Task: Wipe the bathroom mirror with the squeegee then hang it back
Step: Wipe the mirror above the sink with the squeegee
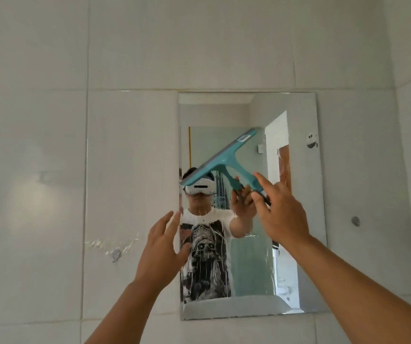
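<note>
Gripping the teal plastic squeegee (226,157) by its handle, the right hand (281,214) tilts its blade against the rectangular frameless wall mirror (298,194); the left hand (161,252) hovers open, holding nothing.

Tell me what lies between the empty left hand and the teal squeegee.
In the head view, only wet mirror glass separates the open left hand from the teal squeegee, held by the right hand.

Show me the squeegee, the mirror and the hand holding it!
squeegee (224,158), head view, middle of the teal blade bar
mirror (301,199), head view, right part of the glass
right hand (282,214), head view, back of the hand
</note>
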